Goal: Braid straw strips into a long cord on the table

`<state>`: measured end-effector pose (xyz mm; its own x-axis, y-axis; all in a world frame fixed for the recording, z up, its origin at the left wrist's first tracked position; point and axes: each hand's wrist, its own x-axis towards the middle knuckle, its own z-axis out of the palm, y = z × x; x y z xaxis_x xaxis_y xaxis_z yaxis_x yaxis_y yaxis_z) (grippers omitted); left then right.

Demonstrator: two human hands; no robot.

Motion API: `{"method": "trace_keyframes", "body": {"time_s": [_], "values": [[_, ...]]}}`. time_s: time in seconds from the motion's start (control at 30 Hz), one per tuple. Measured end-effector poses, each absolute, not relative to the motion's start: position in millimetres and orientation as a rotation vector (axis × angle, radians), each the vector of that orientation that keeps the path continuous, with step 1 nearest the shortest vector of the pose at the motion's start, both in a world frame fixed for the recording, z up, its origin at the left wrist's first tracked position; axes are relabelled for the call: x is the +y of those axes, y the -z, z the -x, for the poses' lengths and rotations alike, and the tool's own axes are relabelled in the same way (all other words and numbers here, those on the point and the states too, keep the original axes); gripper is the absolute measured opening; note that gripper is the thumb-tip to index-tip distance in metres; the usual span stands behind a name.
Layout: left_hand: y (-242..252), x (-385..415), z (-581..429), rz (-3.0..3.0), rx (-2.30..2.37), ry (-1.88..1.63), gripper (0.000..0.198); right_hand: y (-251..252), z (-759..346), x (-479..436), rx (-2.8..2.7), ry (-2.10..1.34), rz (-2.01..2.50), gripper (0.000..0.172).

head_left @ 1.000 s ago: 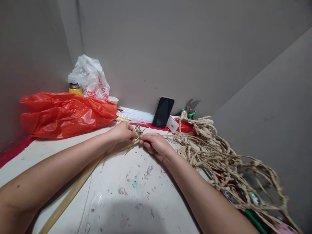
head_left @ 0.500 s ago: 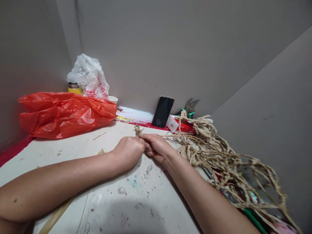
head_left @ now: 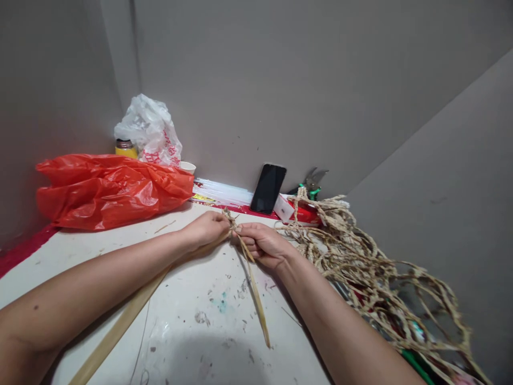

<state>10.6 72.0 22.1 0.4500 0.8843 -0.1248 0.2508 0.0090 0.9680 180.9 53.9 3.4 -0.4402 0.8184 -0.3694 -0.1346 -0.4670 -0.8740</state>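
Observation:
My left hand [head_left: 206,229] and my right hand [head_left: 262,245] meet at the middle of a stained white table [head_left: 208,321]. Both are closed in a pinch on tan straw strands where they are twisted into a knot [head_left: 229,218]. One loose straw strand [head_left: 254,283] runs from the knot down toward me across the table. A longer flat strand [head_left: 116,331] trails left under my left forearm. From my right hand a braided straw rope [head_left: 360,262] leads into a tangled pile on the right.
A red plastic bag [head_left: 108,187] lies at the back left, with a white bag [head_left: 150,131] and a yellow-lidded jar [head_left: 126,148] behind it. A black phone [head_left: 268,188] leans on the grey wall beside green-handled shears [head_left: 312,182]. Grey panels enclose the table.
My left hand moved right against the right hand, then drew back left. A loose straw strand now lies free on the table below my right hand.

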Motion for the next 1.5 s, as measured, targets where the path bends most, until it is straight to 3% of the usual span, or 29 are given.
{"method": "trace_keyframes", "body": {"time_s": [0.13, 0.37, 0.57, 0.77, 1.03, 1.33, 1.5], "values": [[-18.3, 69.6, -15.2, -1.195, 0.88, -0.436, 0.016, -3.0, -183.6, 52.5, -1.145, -1.98, 1.093, 0.023], [-10.9, 71.1, -12.4, -1.452, 1.027, -0.488, 0.017, -3.2, -185.0, 52.1, -1.383, -1.826, 1.231, 0.027], [-3.9, 77.2, -11.9, -1.613, 1.041, -0.542, 0.016, -4.3, -182.7, 52.1, -1.729, -1.484, 1.388, 0.027], [-14.0, 75.0, -12.5, -1.492, 1.121, -0.348, 0.02, -11.7, -178.5, 49.6, -2.066, -0.971, 1.565, 0.019], [-11.9, 71.9, -17.3, -1.398, 1.155, -0.419, 0.021, -5.3, -171.3, 45.3, -2.219, -0.605, 1.578, 0.02], [-5.5, 69.5, -19.8, -1.447, 1.224, -0.464, 0.021, -25.1, -174.8, 40.0, -2.149, -0.704, 1.712, 0.021], [-2.6, 70.3, -18.1, -1.448, 1.189, -0.491, 0.02, -30.0, -166.2, 32.3, -1.937, -1.063, 1.761, 0.021]]}}
